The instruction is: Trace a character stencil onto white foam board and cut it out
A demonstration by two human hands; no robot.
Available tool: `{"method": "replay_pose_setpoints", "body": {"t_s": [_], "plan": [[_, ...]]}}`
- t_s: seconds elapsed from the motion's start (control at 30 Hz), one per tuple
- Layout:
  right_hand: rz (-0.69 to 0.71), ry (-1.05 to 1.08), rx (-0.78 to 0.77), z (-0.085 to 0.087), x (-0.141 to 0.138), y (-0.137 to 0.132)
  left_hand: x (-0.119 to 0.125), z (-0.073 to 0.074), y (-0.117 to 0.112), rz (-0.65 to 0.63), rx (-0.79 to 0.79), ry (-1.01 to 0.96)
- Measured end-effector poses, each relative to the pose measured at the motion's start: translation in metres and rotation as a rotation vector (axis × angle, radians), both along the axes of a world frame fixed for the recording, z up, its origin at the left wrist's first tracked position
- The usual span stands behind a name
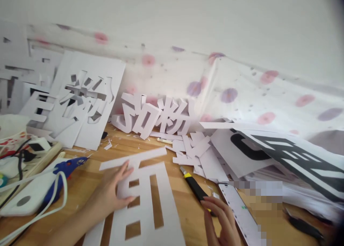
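A large white cut-out character [146, 203] lies flat on the wooden table [86, 178] in front of me. My left hand [114, 190] rests on its left side, fingers spread and flat, thumb under the top bar. My right hand [220, 217] lies at the lower right, its fingertips touching the rear end of a black and yellow utility knife [195, 187] that lies on the table. The fingers are loosely curved and not wrapped round the handle.
A blue glue gun [63, 172] with a white cable lies at left on a white board. Cut-out white characters [153, 117] and stencil sheets [86, 99] lean against the floral cloth behind. Paper scraps [196, 153], a ruler [242, 213] and printed black-letter sheets [290, 156] pile at right.
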State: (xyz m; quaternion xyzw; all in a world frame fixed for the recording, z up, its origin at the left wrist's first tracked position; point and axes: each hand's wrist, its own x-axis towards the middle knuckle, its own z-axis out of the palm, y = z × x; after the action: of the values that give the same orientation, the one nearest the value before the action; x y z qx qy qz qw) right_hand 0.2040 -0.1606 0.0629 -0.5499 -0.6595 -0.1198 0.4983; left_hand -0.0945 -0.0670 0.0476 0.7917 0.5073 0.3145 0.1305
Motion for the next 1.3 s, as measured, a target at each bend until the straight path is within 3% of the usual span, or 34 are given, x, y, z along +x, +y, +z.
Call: {"method": "replay_pose_setpoints", "body": {"t_s": [0.1,0.3,0.4,0.5,0.6,0.73,0.8,0.93,1.1,1.2,1.3], "plan": [[-0.012,-0.035,0.005,0.001,0.008,0.008,-0.001,-0.005,0.001,-0.017,-0.048,0.079],[0.032,-0.118,-0.013,0.007,0.014,0.02,-0.01,-0.017,0.009,-0.042,0.053,0.029],[0.093,-0.175,-0.079,0.007,0.014,0.024,-0.009,-0.025,0.013,-0.094,-0.02,0.072],[0.101,-0.189,-0.13,0.003,0.014,0.028,-0.01,-0.023,0.019,-0.016,0.03,0.004],[0.097,-0.232,-0.179,-0.002,0.015,0.03,-0.013,-0.02,0.022,-0.039,0.069,-0.056],[0.111,-0.292,-0.254,-0.009,0.014,0.033,-0.008,-0.03,0.019,-0.134,-0.009,0.062],[0.127,-0.293,-0.269,-0.01,0.013,0.034,-0.003,-0.032,0.016,-0.106,-0.022,0.075],[0.106,-0.294,-0.289,-0.003,0.018,0.034,0.004,-0.018,0.015,-0.012,0.023,-0.002],[0.161,-0.306,-0.36,0.011,0.026,0.028,0.013,0.008,0.012,-0.147,0.064,-0.025],[0.176,-0.253,-0.373,0.011,0.039,0.021,0.013,0.007,0.011,-0.199,0.049,0.052],[0.017,-0.056,-0.306,0.008,0.07,0.004,0.005,0.0,0.014,-0.162,0.123,0.117]]}}
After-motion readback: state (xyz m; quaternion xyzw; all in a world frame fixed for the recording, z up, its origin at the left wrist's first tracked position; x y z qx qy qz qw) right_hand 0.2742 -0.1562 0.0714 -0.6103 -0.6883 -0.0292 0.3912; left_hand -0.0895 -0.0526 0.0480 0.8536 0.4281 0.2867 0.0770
